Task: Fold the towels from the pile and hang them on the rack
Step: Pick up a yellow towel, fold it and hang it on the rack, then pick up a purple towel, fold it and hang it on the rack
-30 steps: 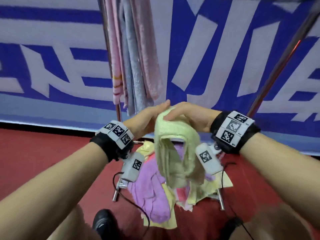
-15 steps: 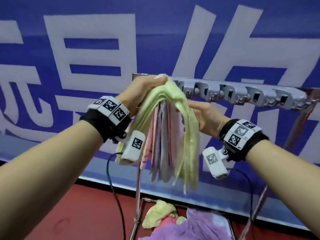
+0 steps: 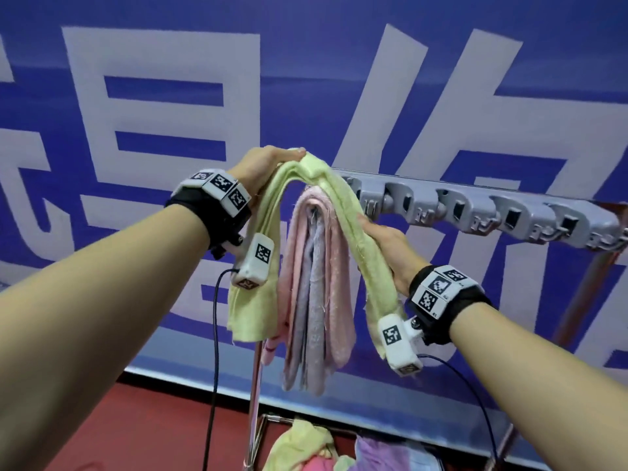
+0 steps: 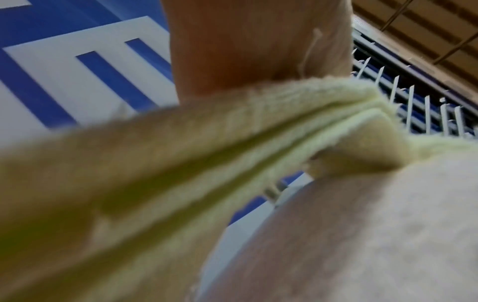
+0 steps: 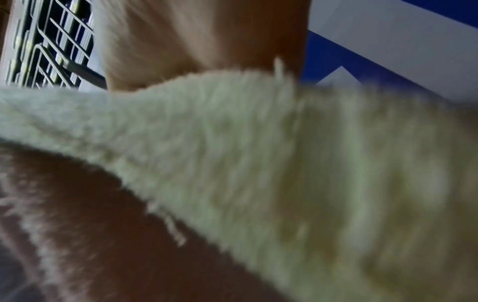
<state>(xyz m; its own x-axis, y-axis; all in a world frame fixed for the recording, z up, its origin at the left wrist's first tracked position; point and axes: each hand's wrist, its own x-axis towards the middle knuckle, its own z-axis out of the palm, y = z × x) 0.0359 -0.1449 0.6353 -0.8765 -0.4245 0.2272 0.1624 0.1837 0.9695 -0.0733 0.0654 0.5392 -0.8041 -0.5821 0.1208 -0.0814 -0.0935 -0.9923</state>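
Blue banner (image 3: 306,79), fluffy folded yellow towel (image 3: 343,212)

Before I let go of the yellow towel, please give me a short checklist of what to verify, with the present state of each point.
1. Left hand grips the yellow towel at its top: ok.
2. Right hand holds the right side: ok.
3. Towel folded into a strip: ok.
4. Towel resting on the rack: cannot tell; the contact is hidden.
5. Both ends hanging evenly: not ok, the right end hangs lower.
6. Pink and grey towels hanging undisturbed beneath: ok.
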